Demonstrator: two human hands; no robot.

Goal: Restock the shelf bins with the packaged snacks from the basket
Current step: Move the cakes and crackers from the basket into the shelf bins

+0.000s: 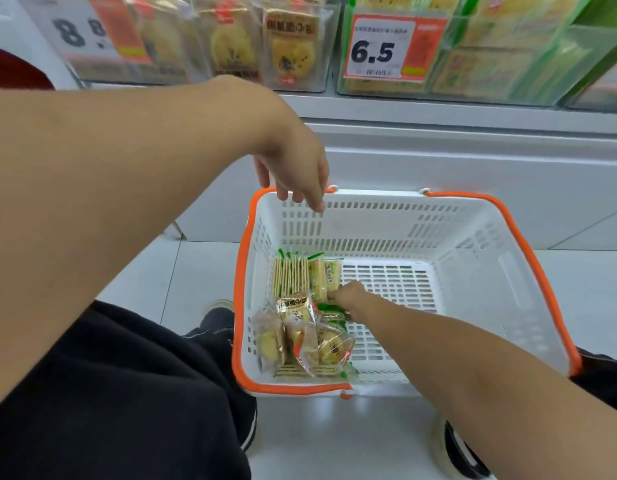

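A single wide-angle view from the person's head, looking steeply down and forward. A white slotted plastic basket with orange handles (490,237) sits on the pale tiled floor (335,438), close below, centre frame. Clear plastic shelf bins (300,46) cross the far top edge, close and slightly blurred.

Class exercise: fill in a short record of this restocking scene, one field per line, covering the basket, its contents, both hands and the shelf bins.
basket: white basket with orange rim, on the floor
contents: cracker packs and round pastry packs, all at its left side
right hand: right hand down inside, at the cracker packs; grip unclear
left hand: left hand hanging open above the basket's far left corner, holding nothing
shelf bins: clear bins above, price tag reads 6.5
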